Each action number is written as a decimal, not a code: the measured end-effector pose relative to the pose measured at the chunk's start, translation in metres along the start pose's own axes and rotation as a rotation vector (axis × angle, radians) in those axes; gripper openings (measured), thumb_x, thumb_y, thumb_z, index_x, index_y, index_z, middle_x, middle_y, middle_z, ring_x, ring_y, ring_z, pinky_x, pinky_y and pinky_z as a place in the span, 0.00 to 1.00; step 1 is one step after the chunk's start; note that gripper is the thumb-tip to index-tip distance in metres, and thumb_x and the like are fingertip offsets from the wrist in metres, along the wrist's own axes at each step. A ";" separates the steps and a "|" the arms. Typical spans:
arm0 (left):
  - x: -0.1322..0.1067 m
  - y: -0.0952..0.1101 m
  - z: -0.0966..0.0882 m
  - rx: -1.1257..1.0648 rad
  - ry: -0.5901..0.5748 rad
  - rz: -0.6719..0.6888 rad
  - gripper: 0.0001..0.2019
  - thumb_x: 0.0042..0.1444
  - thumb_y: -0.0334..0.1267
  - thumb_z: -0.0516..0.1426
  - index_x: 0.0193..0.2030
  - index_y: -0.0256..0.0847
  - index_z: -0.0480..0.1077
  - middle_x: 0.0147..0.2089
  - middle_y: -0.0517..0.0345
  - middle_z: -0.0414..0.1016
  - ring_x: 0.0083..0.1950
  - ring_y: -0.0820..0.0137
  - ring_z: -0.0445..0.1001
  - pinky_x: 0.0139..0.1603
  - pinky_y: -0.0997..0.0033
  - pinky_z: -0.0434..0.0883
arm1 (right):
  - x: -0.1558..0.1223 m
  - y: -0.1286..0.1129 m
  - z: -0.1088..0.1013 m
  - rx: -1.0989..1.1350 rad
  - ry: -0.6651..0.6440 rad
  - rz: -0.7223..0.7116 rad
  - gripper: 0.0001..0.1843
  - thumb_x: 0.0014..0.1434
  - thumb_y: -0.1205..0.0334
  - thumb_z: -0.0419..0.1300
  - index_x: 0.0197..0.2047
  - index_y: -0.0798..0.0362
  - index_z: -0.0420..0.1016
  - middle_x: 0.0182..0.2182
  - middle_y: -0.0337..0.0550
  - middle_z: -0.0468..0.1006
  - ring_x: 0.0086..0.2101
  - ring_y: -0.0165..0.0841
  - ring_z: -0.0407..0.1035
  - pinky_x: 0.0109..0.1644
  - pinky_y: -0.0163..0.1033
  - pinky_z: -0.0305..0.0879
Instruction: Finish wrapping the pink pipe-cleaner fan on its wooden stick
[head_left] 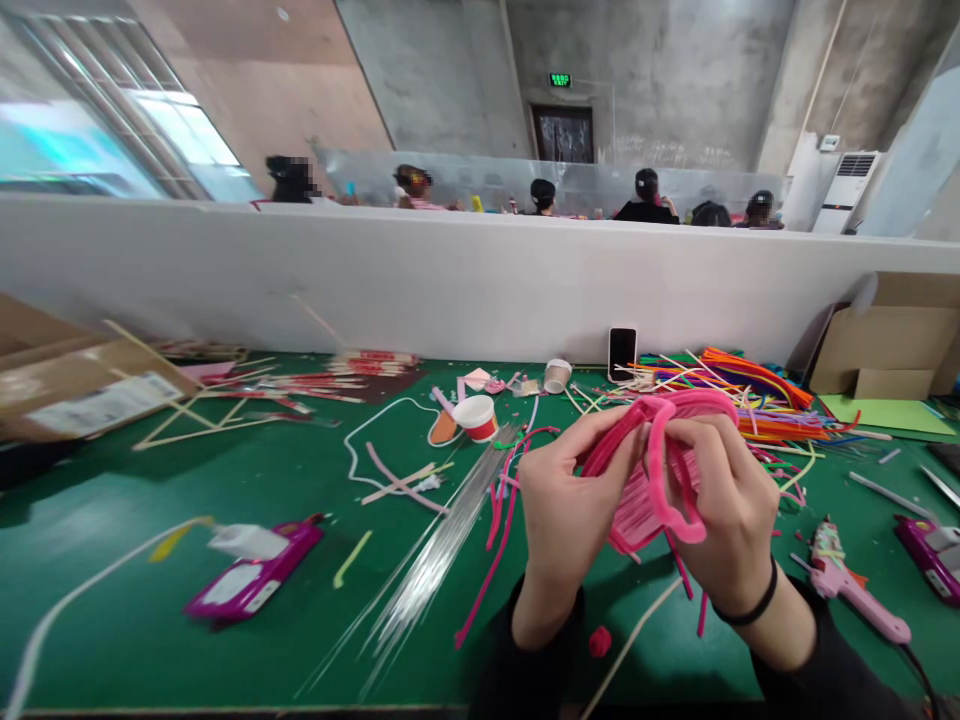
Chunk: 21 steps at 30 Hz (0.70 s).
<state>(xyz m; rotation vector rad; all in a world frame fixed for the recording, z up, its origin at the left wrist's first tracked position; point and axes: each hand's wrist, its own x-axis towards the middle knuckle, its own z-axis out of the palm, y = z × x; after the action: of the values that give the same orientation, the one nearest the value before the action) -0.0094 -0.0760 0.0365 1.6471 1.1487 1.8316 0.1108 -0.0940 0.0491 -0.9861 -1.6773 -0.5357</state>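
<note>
Being gripped by both the left hand (566, 490) and the right hand (731, 490), a piece of pink fuzzy strips (637, 515) was held above the green table (277, 660), toward its near edge and to the right of its middle. The fingers of each hand were closed narrowly on this piece, and a thick loop was seen between them. A small red ball (599, 642) was placed close to the near edge, and a pink glue gun (859, 595) was laid toward the near right corner. To the left of the hands, thin clear rods (450, 555) were spread slantwise. Nearer to the far edge, a paper cup (476, 415), a phone (622, 352) and a heap of coloured strips (757, 376) were placed.
</note>
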 end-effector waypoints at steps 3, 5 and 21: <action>-0.001 0.003 0.000 0.022 -0.002 0.014 0.07 0.57 0.37 0.64 0.42 0.43 0.82 0.38 0.61 0.86 0.36 0.69 0.83 0.39 0.74 0.79 | 0.000 -0.001 -0.002 -0.001 -0.004 -0.007 0.07 0.68 0.69 0.54 0.39 0.57 0.72 0.30 0.46 0.78 0.31 0.33 0.73 0.35 0.36 0.71; -0.002 0.005 0.000 0.027 0.002 0.011 0.07 0.57 0.37 0.64 0.42 0.44 0.82 0.38 0.61 0.85 0.36 0.69 0.83 0.39 0.74 0.79 | 0.000 -0.001 -0.002 -0.005 -0.011 -0.011 0.07 0.69 0.69 0.54 0.40 0.57 0.73 0.31 0.47 0.78 0.32 0.33 0.74 0.35 0.36 0.72; 0.002 0.002 0.000 0.008 0.002 0.010 0.06 0.56 0.34 0.65 0.41 0.42 0.82 0.39 0.58 0.86 0.37 0.68 0.83 0.41 0.73 0.80 | -0.007 0.001 -0.007 0.081 -0.002 0.030 0.06 0.66 0.71 0.57 0.43 0.56 0.74 0.34 0.46 0.80 0.34 0.30 0.76 0.39 0.33 0.74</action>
<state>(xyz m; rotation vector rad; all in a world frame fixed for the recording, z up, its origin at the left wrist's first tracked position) -0.0091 -0.0754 0.0396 1.6589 1.1517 1.8378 0.1159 -0.1007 0.0449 -0.9514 -1.6699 -0.4433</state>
